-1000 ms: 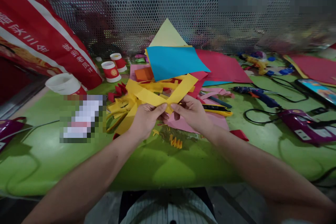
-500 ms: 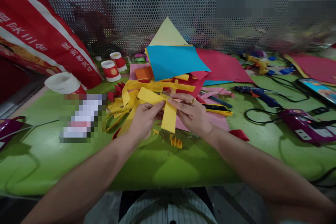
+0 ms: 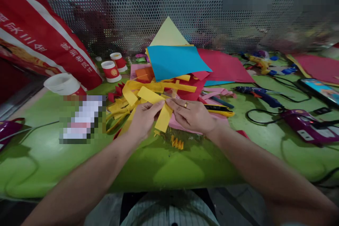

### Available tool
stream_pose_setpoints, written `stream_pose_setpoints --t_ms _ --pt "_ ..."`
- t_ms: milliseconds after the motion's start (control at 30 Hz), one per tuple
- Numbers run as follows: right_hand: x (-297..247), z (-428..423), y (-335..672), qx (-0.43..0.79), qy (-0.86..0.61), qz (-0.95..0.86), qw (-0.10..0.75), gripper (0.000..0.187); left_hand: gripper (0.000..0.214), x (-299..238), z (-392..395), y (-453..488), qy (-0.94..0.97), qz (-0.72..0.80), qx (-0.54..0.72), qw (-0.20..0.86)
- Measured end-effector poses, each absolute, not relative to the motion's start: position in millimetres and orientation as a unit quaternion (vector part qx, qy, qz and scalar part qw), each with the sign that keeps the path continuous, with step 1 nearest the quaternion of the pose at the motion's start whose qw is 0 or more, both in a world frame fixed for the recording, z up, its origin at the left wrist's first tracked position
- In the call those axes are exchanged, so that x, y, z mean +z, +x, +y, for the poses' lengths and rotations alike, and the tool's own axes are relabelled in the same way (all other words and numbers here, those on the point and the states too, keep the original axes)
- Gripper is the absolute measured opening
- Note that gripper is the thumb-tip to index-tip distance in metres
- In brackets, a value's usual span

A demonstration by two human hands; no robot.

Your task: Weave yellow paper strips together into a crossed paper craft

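Yellow paper strips [image 3: 163,119] meet at an angle between my two hands, one pointing up-left and one down toward me. My left hand [image 3: 145,116] pinches them where they meet, thumb on top. From the other side my right hand [image 3: 192,114], with a ring on one finger, presses its thumb and fingertips on the same joint. Beyond and left of my hands lies a heap of loose yellow paper strips [image 3: 129,93]. A small zigzag-folded orange-yellow paper piece [image 3: 177,143] rests on the table in front of them.
On the green table [image 3: 148,173], blue paper [image 3: 177,61] and red paper [image 3: 225,65] lie behind my hands. A yellow-black cutter [image 3: 219,110], a glue gun [image 3: 259,95] and a purple power strip [image 3: 308,129] are to the right. Paper cups [image 3: 110,72] and a red bag [image 3: 53,35] stand left.
The lower end of the yellow strip has swung left. My right hand has shifted slightly and turned around the joint; my left hand keeps its pinch.
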State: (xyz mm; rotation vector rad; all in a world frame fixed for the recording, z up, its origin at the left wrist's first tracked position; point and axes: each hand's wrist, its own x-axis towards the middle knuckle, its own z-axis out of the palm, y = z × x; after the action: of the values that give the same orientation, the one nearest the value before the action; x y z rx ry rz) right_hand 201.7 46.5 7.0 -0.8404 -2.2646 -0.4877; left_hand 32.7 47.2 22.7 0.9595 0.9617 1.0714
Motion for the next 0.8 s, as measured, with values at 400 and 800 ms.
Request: stream_pose_setpoints --t_ms 400,800 --pt "8.8 42.8 195.9 0.207 -0.384 -0.752 0.494 0.028 0.02 20.6 49.8 32.3 0.549 0.393 0.483 0.557" --pt "13.6 43.7 189.2 0.355 -0.458 -0.641 0.504 0.033 0.01 18.9 48.5 30.1 0.635 0.397 0.451 0.485"
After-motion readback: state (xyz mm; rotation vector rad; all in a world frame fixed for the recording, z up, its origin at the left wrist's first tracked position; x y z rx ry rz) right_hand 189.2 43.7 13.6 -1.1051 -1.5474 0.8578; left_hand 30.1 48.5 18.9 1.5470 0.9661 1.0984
